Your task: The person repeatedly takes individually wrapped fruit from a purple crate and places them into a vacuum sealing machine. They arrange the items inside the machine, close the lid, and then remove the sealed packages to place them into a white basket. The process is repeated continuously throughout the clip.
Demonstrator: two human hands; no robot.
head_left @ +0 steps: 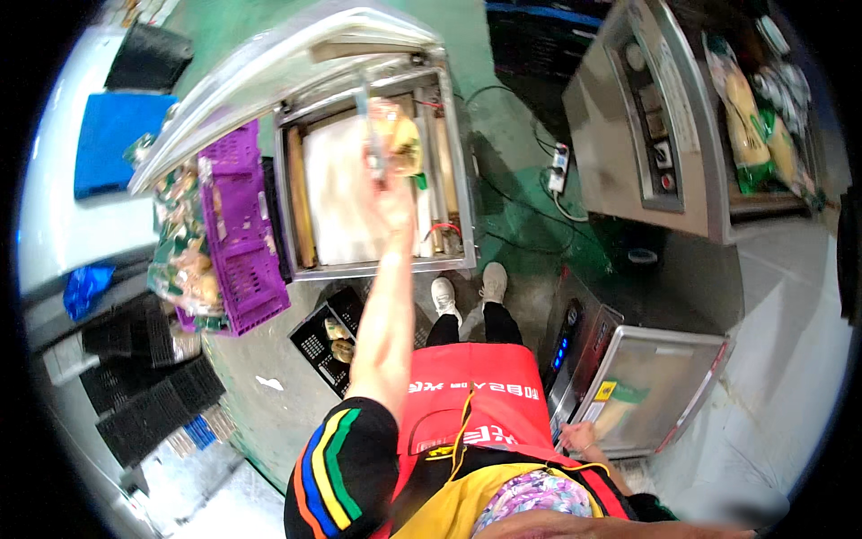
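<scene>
My left hand (388, 193) reaches into an open steel vacuum-sealing machine (462, 251), closed on a small plastic package with yellowish contents and green marking (400, 144). Motion blurs its fingers. The package is over the white plate (337, 225) inside the chamber, and the clear lid (233, 103) stands raised toward the back left. At lower right my right hand (579, 436) has its fingers curled on the near left edge of a second machine's lid (673, 377). A long pale bagged item (620, 409) shows through that lid.
A purple crate (247, 269) with filled bags (189, 278) is at left, near black crates (144, 413) and a blue board (117, 144). A black crate (314, 350) lies on the floor. A third machine (646, 162) holds long bags (745, 135); cables and a power strip (557, 171) lie beside it.
</scene>
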